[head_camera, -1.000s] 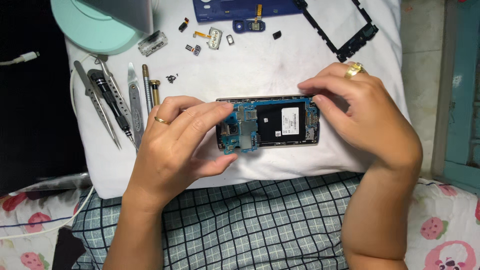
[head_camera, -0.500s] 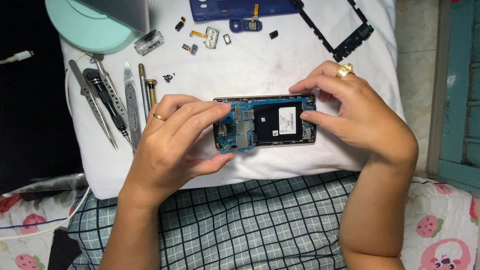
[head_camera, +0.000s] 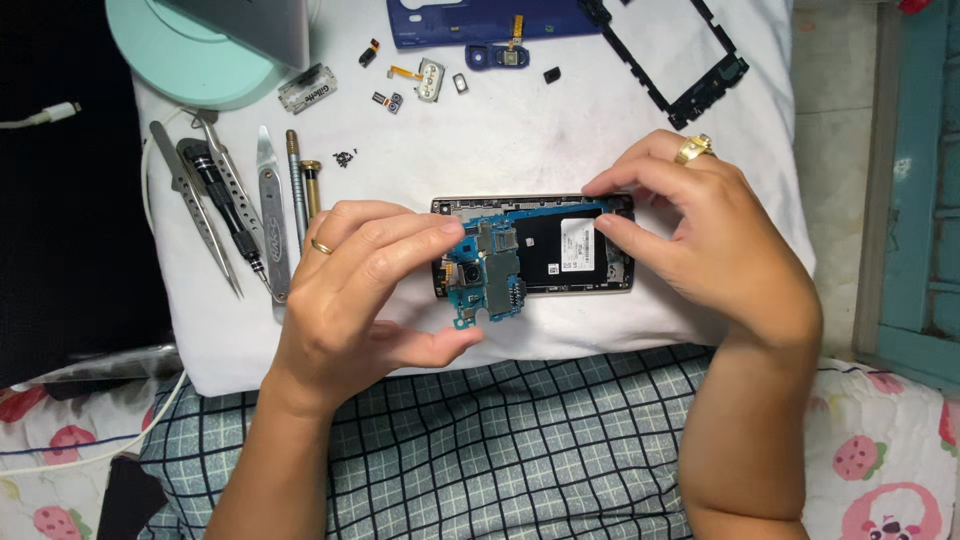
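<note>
An opened smartphone (head_camera: 545, 250) lies on a white cloth (head_camera: 520, 140), its back removed. A blue circuit board (head_camera: 487, 275) sits at its left end, tilted and sticking out past the lower edge. My left hand (head_camera: 360, 285) pinches that board between fingertips and thumb. My right hand (head_camera: 700, 245), with a gold ring, grips the phone's right end, index finger along the top edge and thumb on the inner face.
Tweezers, a screwdriver and metal pry tools (head_camera: 235, 205) lie left of the phone. A blue back cover (head_camera: 480, 20), a black frame (head_camera: 690, 60) and small loose parts (head_camera: 420, 80) lie at the top. A mint round base (head_camera: 180, 50) stands top left. Checked fabric (head_camera: 500, 440) lies below.
The blue board has come up and slid out past the phone's lower edge under my left fingers. My right fingers have shifted along the phone's right end.
</note>
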